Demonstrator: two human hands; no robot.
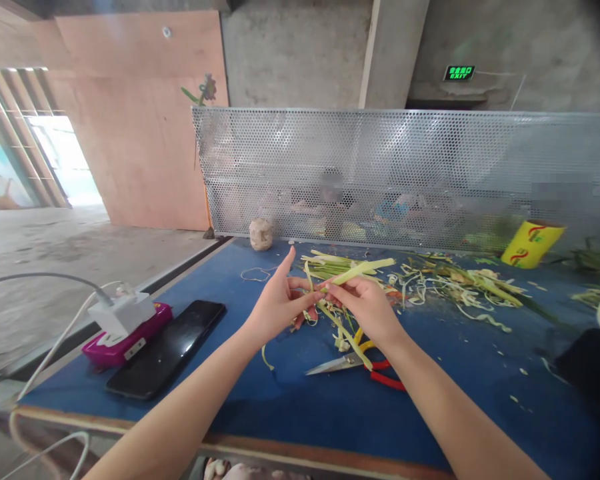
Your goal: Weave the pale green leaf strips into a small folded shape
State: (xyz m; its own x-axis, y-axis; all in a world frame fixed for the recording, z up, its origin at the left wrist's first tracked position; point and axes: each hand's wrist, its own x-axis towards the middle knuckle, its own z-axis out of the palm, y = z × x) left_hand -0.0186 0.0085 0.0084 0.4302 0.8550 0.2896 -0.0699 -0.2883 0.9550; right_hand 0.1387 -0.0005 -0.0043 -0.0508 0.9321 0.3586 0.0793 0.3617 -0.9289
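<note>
Bare grey concrete wall closes off this room, with a silvery perforated metal screen standing along the far side of a wide blue tabletop. On that tabletop, near its front edge, lies a pair of steel-bladed scissors with red and yellow handles, its point aimed to the left, and I place everything else by it.

Just beyond the scissors, raised off the table, I see the person's two bare hands meeting. Thumb and fingers of the right hand pinch a flat, pale green plant strip, whose free end slants up and away to the right. Opposite, the left hand has its index finger pointing up and its thumb reaching to the near end of that strip; whether it grips there I cannot tell. A second pale green stalk slopes down from below the hands and crosses the scissors.

Farther behind the scissors lies a bundle of green stalks, with a tangle of shredded green and whitish scraps behind and to the right. Well left of the scissors rests a black smartphone; beyond that, far to the back right, a bright yellow roll with red markings.
</note>
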